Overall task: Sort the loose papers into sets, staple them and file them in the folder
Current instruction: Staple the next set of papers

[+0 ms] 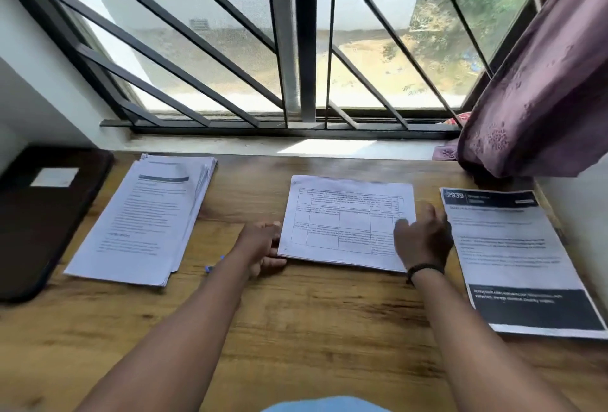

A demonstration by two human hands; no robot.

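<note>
Papers lie in three lots on the wooden counter [296,329] under a barred window [296,33]. A thick stack [144,217] sits at the left, just beside a dark folder [42,214] lying closed at the counter's left end. A middle set [345,221], printed with a table, lies between both hands. The left hand [263,247] grips its near-left corner, thumb along the near edge. The right hand [422,237] rests on its right side, grip apart, fingers spread loosely. A black-banded sheet [513,253] lies just right of it. A purple curtain [533,82] hangs at the right.
</note>
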